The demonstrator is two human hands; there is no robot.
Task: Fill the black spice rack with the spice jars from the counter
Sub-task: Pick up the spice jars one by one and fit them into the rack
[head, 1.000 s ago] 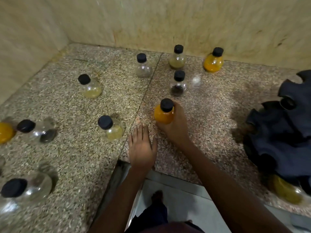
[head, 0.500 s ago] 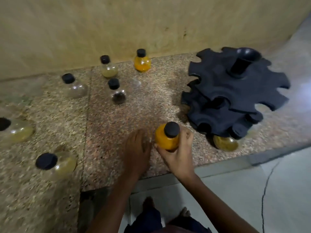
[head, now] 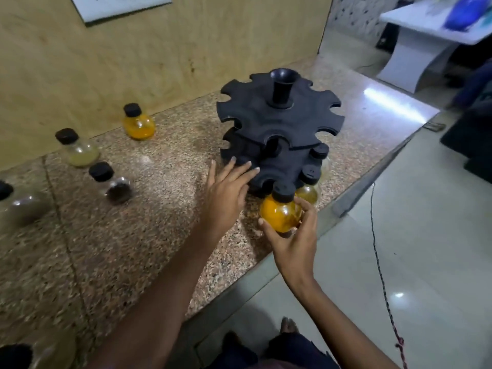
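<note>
The black spice rack (head: 279, 121) stands on the speckled counter (head: 159, 209), two notched tiers around a centre post. My right hand (head: 292, 235) grips an orange-filled jar (head: 281, 213) with a black cap, held just in front of the rack's lower tier. My left hand (head: 226, 190) is spread open, fingertips touching the lower tier's left edge. A yellowish jar (head: 308, 189) hangs in a lower slot beside the held jar; another cap (head: 319, 150) shows further right. On the counter stand an orange jar (head: 138, 123), a pale yellow jar (head: 78, 150) and a dark-spice jar (head: 114, 186).
More jars sit at the far left (head: 18, 206) and bottom left corner (head: 40, 355). A wooden wall panel (head: 159, 49) backs the counter. The counter edge runs diagonally past my right hand, with tiled floor, a black cable (head: 380, 267) and a white table (head: 426, 35) beyond.
My right hand lifted the orange jar off the counter and carried it right to the rack. My left hand left the counter and reached the rack's lower tier. The view swung right.
</note>
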